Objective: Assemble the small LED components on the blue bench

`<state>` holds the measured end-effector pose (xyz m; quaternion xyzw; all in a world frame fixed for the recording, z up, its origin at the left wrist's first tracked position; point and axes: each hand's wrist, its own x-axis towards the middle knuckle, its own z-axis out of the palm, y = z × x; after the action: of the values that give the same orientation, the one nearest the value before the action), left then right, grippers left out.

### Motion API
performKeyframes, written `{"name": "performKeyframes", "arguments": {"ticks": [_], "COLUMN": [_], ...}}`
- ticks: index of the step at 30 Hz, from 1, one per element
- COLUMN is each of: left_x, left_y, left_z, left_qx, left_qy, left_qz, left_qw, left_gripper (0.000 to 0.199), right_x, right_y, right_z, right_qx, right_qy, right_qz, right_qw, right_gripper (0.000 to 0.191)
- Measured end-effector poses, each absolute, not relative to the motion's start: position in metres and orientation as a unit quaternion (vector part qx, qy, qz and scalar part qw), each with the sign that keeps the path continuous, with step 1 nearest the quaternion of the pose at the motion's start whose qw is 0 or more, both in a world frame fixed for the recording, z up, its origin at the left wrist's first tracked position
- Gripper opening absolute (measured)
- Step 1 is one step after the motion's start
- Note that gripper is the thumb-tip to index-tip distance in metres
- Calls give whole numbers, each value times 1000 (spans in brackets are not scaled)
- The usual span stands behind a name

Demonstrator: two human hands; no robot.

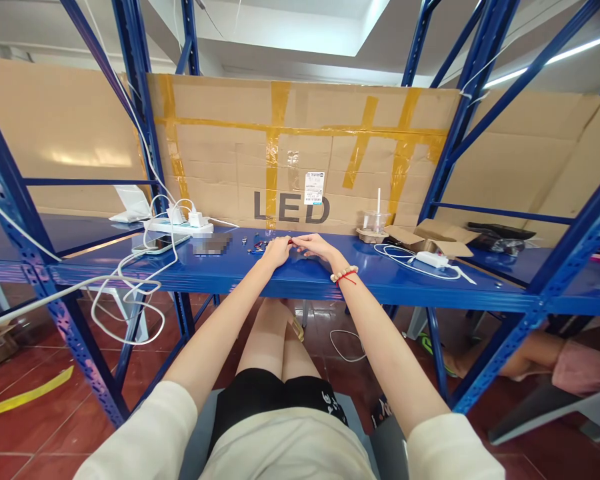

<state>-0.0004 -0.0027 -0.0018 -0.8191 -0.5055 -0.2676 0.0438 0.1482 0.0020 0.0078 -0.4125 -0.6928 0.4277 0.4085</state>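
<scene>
My left hand (279, 252) is closed above the blue shelf top, its fingertips meeting those of my right hand (317, 247). A small dark red thing (292, 242) shows between the fingertips, too small to name. The right hand's fingers are bent and close on the same spot, with a beaded bracelet (344, 274) on that wrist. Just left of my left hand lie several small blue and metal pieces (259, 249), and another small metal piece (245, 241) sits a little farther left. The fingers hide part of the shelf between the hands.
On the left are a phone (163, 244), a white power strip (180, 227) and looped white cables. A plastic cup with a straw (376, 221), an open cardboard box (433, 237) and a white adapter (432, 259) lie right. Cardboard (215, 160) stands behind; blue posts flank the shelf.
</scene>
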Motion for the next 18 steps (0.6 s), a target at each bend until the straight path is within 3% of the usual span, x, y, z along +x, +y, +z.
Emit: {"name": "performKeyframes", "arguments": {"ticks": [8,18], "left_x": [-2,-3], "left_y": [4,6], "left_z": [-6,-8], "left_qx": [-819,-818], "left_qy": [-484,-477], "left_qz": [-306,-319], "left_qw": [-32,-44], "left_gripper": [31,26], "right_x": [149,147], "right_y": [2,2], "right_z": [8,8], "right_qx": [-410,-447], "right_qy": [-689,-680], "right_qz": [431,433], "right_qw": [415,387], "right_gripper": [21,17]}}
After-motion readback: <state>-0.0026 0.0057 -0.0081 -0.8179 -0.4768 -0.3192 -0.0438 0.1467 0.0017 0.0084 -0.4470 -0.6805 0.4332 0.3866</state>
